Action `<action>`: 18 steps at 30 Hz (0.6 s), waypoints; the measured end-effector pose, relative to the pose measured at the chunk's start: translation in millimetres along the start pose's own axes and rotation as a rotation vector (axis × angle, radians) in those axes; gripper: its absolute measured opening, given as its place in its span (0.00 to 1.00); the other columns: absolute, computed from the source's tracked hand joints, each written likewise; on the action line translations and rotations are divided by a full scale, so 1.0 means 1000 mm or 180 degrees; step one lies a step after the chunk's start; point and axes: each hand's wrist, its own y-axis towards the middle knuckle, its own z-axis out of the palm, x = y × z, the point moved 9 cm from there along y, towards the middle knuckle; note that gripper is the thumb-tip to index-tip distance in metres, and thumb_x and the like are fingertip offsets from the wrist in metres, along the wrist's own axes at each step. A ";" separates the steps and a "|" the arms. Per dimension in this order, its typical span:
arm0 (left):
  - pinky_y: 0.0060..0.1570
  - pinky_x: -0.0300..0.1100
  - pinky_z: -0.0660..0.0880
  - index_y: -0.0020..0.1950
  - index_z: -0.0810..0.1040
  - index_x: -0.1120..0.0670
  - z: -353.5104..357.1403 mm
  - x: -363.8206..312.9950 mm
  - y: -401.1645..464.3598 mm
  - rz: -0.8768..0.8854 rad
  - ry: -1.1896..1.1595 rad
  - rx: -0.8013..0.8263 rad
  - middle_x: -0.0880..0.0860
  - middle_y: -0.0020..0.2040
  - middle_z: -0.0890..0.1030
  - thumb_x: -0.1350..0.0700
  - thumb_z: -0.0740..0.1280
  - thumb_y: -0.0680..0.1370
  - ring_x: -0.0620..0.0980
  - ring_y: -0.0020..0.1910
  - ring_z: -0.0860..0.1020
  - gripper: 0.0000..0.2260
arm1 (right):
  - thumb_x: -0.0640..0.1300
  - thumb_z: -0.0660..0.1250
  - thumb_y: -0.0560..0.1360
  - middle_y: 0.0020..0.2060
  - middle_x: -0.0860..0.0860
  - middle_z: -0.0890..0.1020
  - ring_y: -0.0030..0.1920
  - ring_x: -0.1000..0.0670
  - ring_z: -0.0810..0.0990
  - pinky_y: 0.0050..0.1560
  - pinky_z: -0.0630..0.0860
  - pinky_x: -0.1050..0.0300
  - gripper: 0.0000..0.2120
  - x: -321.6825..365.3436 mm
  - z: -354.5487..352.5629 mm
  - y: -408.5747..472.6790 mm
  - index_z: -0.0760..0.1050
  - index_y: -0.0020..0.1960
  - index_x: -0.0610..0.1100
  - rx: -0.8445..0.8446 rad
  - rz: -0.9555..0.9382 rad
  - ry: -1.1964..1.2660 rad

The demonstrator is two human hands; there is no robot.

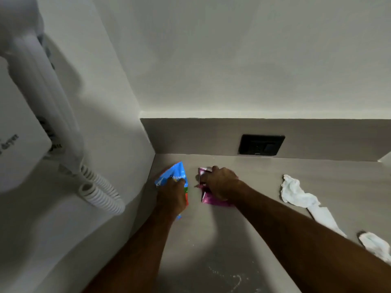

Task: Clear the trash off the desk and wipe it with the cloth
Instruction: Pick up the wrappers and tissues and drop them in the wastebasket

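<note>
A blue snack wrapper lies in the desk's far left corner, and my left hand is closed over its near half. Just to the right, a crumpled magenta wrapper rests on the grey desk; my right hand grips it from above with the fingers curled around its top. A white cloth lies bunched and stretched out on the desk to the right, untouched. White crumbs are scattered on the near part of the surface.
A white wall-mounted hair dryer with a coiled cord hangs on the left wall. A black socket plate sits in the low back panel. A second white bit of cloth or paper lies at the right edge.
</note>
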 end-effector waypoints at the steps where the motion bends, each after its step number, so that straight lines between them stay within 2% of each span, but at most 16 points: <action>1: 0.65 0.46 0.71 0.69 0.72 0.53 -0.004 0.001 0.000 0.0031 -0.0054 -0.0134 0.57 0.68 0.73 0.54 0.65 0.78 0.56 0.66 0.73 0.19 | 0.55 0.66 0.77 0.65 0.40 0.75 0.59 0.39 0.78 0.57 0.76 0.47 0.25 0.001 0.001 -0.004 0.69 0.72 0.53 -0.0075 0.0047 0.0141; 4: 0.64 0.42 0.72 0.58 0.80 0.57 -0.019 0.005 0.000 -0.0095 -0.0509 -0.0342 0.58 0.65 0.77 0.60 0.65 0.78 0.54 0.64 0.76 0.10 | 0.51 0.71 0.73 0.62 0.43 0.76 0.56 0.40 0.80 0.58 0.76 0.52 0.22 -0.010 0.008 -0.025 0.76 0.66 0.51 -0.0331 0.0252 0.0964; 6: 0.56 0.41 0.76 0.52 0.83 0.60 -0.035 0.002 -0.004 -0.0155 -0.0905 -0.0464 0.60 0.60 0.80 0.65 0.71 0.72 0.56 0.58 0.80 0.09 | 0.43 0.73 0.69 0.54 0.45 0.81 0.53 0.42 0.81 0.52 0.74 0.57 0.15 -0.028 0.002 -0.050 0.82 0.55 0.47 -0.0938 0.0404 0.1862; 8: 0.49 0.47 0.78 0.45 0.83 0.62 -0.055 -0.020 -0.019 -0.0045 -0.1161 -0.0605 0.62 0.52 0.82 0.65 0.75 0.67 0.61 0.50 0.81 0.08 | 0.37 0.69 0.64 0.46 0.45 0.84 0.48 0.43 0.82 0.47 0.72 0.59 0.08 -0.056 -0.002 -0.088 0.83 0.43 0.43 -0.1568 0.0766 0.2704; 9: 0.45 0.51 0.78 0.39 0.81 0.62 -0.066 -0.038 -0.030 0.0080 -0.1272 -0.0698 0.64 0.46 0.82 0.64 0.73 0.67 0.63 0.46 0.81 0.04 | 0.34 0.66 0.63 0.43 0.44 0.84 0.45 0.44 0.82 0.45 0.72 0.59 0.08 -0.070 0.001 -0.110 0.82 0.39 0.42 -0.1822 0.0971 0.3121; 11: 0.34 0.53 0.74 0.27 0.70 0.58 -0.083 -0.081 -0.060 0.0368 -0.1633 -0.0892 0.66 0.32 0.76 0.60 0.64 0.67 0.61 0.33 0.78 0.09 | 0.29 0.62 0.64 0.34 0.44 0.83 0.38 0.47 0.81 0.40 0.73 0.58 0.11 -0.095 0.012 -0.160 0.78 0.33 0.42 -0.2198 0.1356 0.3942; 12: 0.30 0.52 0.71 0.26 0.64 0.55 -0.091 -0.109 -0.081 0.0538 -0.1865 -0.0998 0.65 0.27 0.70 0.58 0.61 0.66 0.59 0.27 0.74 0.10 | 0.31 0.62 0.65 0.28 0.46 0.80 0.33 0.49 0.78 0.35 0.73 0.58 0.09 -0.107 0.018 -0.192 0.76 0.32 0.42 -0.2402 0.1552 0.4249; 13: 0.27 0.52 0.69 0.26 0.61 0.54 -0.096 -0.139 -0.104 0.0718 -0.2092 -0.1068 0.62 0.24 0.65 0.56 0.60 0.66 0.59 0.25 0.70 0.10 | 0.35 0.63 0.66 0.23 0.49 0.76 0.27 0.50 0.74 0.29 0.70 0.58 0.05 -0.120 0.026 -0.230 0.74 0.32 0.42 -0.2648 0.1781 0.4476; 15: 0.24 0.50 0.67 0.26 0.58 0.53 -0.096 -0.197 -0.152 0.0999 -0.2400 -0.1056 0.53 0.23 0.59 0.50 0.60 0.67 0.52 0.21 0.66 0.15 | 0.42 0.64 0.65 0.19 0.52 0.68 0.20 0.50 0.67 0.23 0.65 0.62 0.05 -0.140 0.045 -0.314 0.71 0.31 0.42 -0.3163 0.2325 0.4732; 18: 0.23 0.47 0.67 0.26 0.58 0.54 -0.066 -0.300 -0.232 0.1449 -0.2317 -0.0820 0.54 0.21 0.60 0.42 0.60 0.69 0.53 0.22 0.67 0.21 | 0.40 0.62 0.67 0.20 0.48 0.69 0.17 0.48 0.67 0.19 0.70 0.55 0.03 -0.164 0.098 -0.457 0.72 0.35 0.42 -0.3590 0.3174 0.5037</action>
